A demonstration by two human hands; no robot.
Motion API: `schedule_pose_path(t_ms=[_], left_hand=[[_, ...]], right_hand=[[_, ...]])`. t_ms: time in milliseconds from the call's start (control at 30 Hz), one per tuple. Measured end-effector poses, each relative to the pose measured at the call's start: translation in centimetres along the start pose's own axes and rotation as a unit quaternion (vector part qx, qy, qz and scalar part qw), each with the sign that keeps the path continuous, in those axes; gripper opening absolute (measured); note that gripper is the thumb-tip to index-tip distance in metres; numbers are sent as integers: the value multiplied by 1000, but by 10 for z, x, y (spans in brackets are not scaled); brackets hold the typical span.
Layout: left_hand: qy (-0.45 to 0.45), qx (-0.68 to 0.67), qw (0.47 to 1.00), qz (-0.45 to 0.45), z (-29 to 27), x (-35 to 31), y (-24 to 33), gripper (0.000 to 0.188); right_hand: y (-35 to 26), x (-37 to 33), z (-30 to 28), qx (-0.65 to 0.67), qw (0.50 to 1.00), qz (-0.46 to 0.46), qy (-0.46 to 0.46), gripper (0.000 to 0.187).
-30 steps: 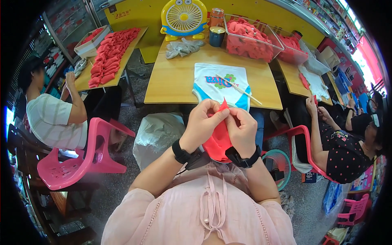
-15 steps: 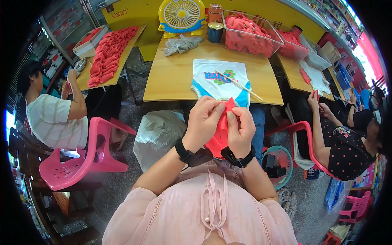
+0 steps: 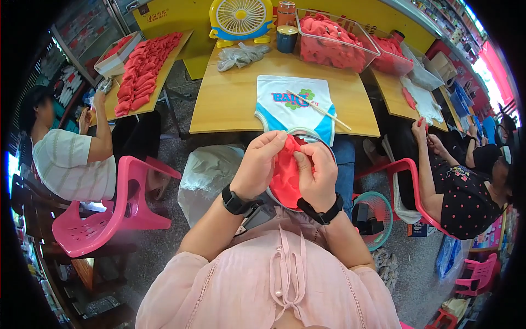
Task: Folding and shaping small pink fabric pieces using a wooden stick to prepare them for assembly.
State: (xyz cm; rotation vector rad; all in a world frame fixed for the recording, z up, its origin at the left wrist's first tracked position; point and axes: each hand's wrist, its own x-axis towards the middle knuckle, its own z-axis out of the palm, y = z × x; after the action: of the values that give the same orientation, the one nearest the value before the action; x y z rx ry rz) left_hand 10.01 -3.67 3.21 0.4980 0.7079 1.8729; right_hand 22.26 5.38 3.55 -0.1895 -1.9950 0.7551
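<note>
**Red cloth [image 3: 286, 178] pinched from both sides, bulk toward us from the fingertips**

Our left hand [image 3: 260, 163] has thumb and forefinger together on the cloth's upper edge. Our right hand [image 3: 319, 169] clamps it too: thumb pressed down on the right side, other fingers curled behind. The two grips are near each other but not touching, with crumpled fabric between them.

Long axis runs from the fingertips back toward our body. Neither hand is clearly nearer; both are on the cloth. Fabric behind the right fingers is hidden, so we can't tell how much is gathered there.

Just beyond the fingertips: a round rim [image 3: 303, 132] showing around the cloth. Past that, on the table [image 3: 230, 104], a white-and-blue garment [image 3: 276, 88] with a thin stick [image 3: 329, 115] across it.
</note>
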Motion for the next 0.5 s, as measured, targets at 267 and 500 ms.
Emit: schedule_pose_path(t_ms=[267,500], left_hand=[[59,32,998,13,22,-8,-4,18],[43,97,991,84,13,-5,-14,12]], right_hand=[[2,0,-6,44,994,102,3,4],[-1,-1,-7,58,993,104,7,3]])
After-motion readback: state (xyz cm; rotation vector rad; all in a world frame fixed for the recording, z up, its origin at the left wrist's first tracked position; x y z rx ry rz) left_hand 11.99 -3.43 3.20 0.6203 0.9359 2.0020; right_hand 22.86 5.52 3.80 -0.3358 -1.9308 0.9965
